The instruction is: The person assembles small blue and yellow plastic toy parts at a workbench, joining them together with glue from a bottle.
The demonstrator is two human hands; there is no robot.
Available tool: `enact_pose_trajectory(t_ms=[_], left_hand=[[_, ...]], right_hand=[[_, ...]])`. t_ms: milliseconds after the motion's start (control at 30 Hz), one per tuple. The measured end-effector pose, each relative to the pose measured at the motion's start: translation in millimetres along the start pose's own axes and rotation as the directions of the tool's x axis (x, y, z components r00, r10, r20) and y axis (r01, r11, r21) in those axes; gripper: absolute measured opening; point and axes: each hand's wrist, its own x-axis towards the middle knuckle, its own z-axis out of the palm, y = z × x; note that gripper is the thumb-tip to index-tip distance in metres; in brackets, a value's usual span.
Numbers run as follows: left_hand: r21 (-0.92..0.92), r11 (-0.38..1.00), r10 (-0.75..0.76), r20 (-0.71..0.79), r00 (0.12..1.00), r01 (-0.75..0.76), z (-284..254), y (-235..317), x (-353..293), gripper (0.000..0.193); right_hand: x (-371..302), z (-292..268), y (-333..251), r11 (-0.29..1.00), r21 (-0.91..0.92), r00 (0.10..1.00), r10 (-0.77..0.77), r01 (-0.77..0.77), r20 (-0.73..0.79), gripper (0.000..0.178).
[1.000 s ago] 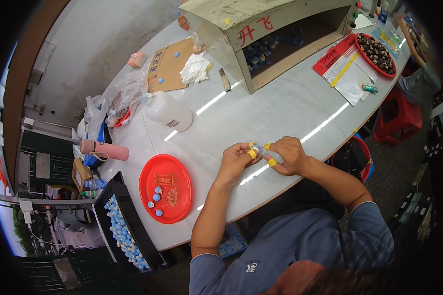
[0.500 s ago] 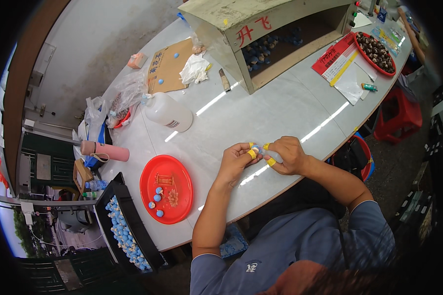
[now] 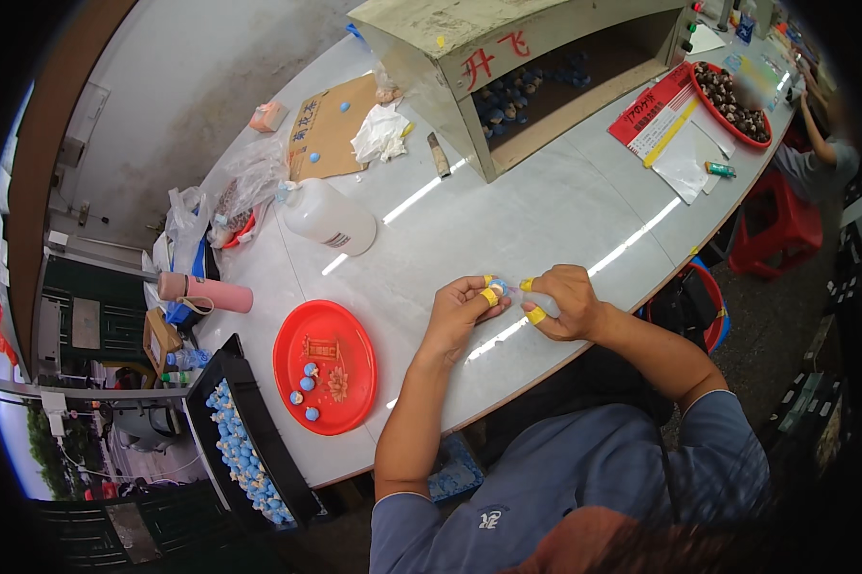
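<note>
My left hand (image 3: 462,311), with yellow tape on its fingertips, pinches a small blue ball-shaped piece (image 3: 498,287) above the front part of the table. Close to its right, my right hand (image 3: 567,301), also taped in yellow, is closed round a small translucent squeeze bottle (image 3: 540,303). The bottle's thin tip points toward the blue piece, with a small gap between them. To the left lies a red plastic tray (image 3: 351,337) with several small blue-and-cream pieces (image 3: 308,384). A black bin (image 3: 286,457) beyond the table's left edge holds many similar pieces.
A large white bottle (image 3: 331,218) and a pink flask (image 3: 219,294) stand at left. Behind are a cardboard sheet (image 3: 328,129), crumpled tissue (image 3: 380,134) and an open-fronted metal box (image 3: 464,124) with blue pieces inside. A red bowl (image 3: 766,139) of dark pieces sits far right, near another person's arm (image 3: 817,129).
My right hand has drawn slightly right with the squeeze bottle, opening a gap from the blue piece. My left hand stays nearly still. At far right, another person has come further into view.
</note>
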Motion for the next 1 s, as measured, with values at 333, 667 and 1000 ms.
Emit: enact_pose_trajectory(t_ms=[333, 667, 1000], left_hand=[[-0.092, 0.995, -0.044, -0.019, 0.999, 0.042, -2.1, 5.2, -1.7, 0.029], [-0.116, 0.993, -0.026, 0.036, 0.999, 0.03, -1.6, 6.3, -2.0, 0.026], [-0.125, 0.992, 0.004, -0.025, 1.0, -0.007, -5.9, 2.8, -5.7, 0.024]], right_hand=[[-0.2, -19.8, -3.8, 0.961, 0.083, 0.956, 0.273, -0.265, -0.105, 0.026], [-33.5, -104.2, 30.3, 0.685, 0.28, 0.682, 0.721, -0.673, -0.123, 0.028], [-89.8, -228.6, 106.0, 0.512, -0.156, 0.478, 0.59, -0.844, -0.65, 0.027]])
